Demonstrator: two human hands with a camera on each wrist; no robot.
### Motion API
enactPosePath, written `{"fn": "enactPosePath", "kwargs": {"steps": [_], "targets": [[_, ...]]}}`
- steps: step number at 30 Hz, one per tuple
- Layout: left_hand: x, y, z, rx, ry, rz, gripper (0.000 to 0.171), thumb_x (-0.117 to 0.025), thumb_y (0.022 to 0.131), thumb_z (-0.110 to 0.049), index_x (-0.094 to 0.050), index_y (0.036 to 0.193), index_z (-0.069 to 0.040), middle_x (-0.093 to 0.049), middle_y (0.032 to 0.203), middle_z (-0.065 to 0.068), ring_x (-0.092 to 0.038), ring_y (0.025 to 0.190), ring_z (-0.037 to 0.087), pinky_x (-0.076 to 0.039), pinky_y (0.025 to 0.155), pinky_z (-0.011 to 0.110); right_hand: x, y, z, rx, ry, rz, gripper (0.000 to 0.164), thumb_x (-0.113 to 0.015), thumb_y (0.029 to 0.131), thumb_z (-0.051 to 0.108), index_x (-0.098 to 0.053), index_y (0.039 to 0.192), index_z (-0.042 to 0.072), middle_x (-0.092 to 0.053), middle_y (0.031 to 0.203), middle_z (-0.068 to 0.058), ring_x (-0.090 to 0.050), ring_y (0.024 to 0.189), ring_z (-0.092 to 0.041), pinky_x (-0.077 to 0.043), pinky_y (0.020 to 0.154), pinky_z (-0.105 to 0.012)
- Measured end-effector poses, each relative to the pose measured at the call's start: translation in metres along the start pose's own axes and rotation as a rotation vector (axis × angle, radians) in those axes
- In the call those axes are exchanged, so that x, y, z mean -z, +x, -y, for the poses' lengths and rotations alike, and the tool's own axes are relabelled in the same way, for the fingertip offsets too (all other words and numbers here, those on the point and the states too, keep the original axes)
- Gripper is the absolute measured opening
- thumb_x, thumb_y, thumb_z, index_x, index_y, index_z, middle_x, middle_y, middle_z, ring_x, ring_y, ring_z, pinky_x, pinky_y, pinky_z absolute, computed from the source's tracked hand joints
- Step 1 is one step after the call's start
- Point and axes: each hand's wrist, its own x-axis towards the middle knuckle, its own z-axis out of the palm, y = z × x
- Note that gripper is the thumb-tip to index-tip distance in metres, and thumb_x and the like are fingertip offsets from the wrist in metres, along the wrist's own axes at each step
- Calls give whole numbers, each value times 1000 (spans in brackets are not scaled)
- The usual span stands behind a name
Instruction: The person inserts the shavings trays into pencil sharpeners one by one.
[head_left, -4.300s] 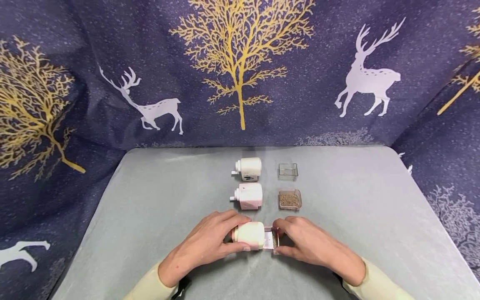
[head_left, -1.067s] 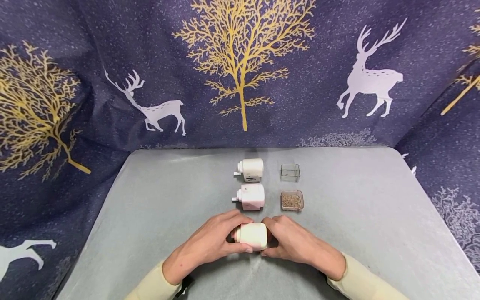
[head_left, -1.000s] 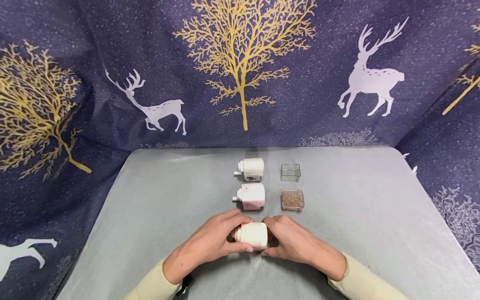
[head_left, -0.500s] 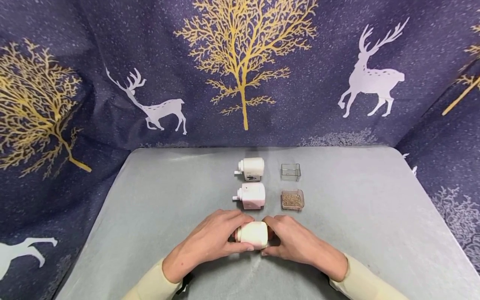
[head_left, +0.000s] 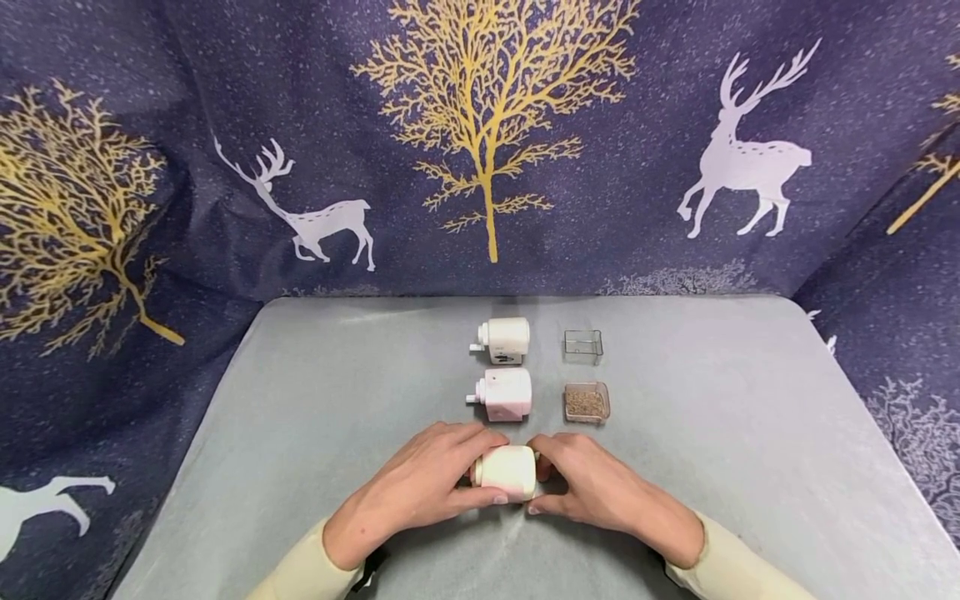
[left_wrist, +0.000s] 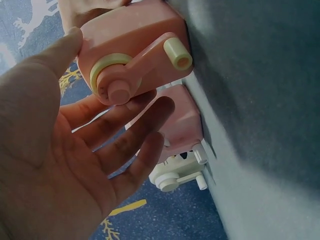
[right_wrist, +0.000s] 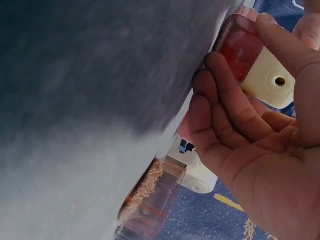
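A pencil sharpener, cream on top and pinkish at its front end, stands on the table between both hands. My left hand grips its body between thumb and fingers. The left wrist view shows its pink crank with a cream knob. At the other end, the translucent red shavings drawer sits inside the body. My right hand is at that end, thumb and loosely bent fingers either side of the drawer face, not wrapped round it.
Behind stand a pink sharpener and a white sharpener, cranks to the left. To their right lie a drawer with brown shavings and a clear drawer. A dark patterned cloth hangs behind the grey table.
The drawer, partly out of the sharpener several seconds ago, has gone leftward into the body with my right hand. Since then my right hand has eased slightly right. My left hand keeps its grip.
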Motion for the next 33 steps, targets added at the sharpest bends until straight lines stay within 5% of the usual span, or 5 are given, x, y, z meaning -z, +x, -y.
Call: {"fn": "enactPosePath", "kwargs": {"steps": [18,33], "targets": [[13,0,7,75,48,6,61,-53,93,-66,-55,139,-26,-62,126,-9,-60,115,12,-45,103,37,20,-8,-6,-39,-75,-69,58,-89,73,34,-66,117,5,-70,85,7,-64,83,-7,-56,80,-33],[19,7,20,76,14,-108,49,-62,93,-58,-63,126,-23,-66,115,-9,-63,100,9,-51,91,37,48,-19,-20,-110,-89,-158,50,-88,75,33,-66,113,9,-72,87,5,-69,81,-12,-58,77,-36]]}}
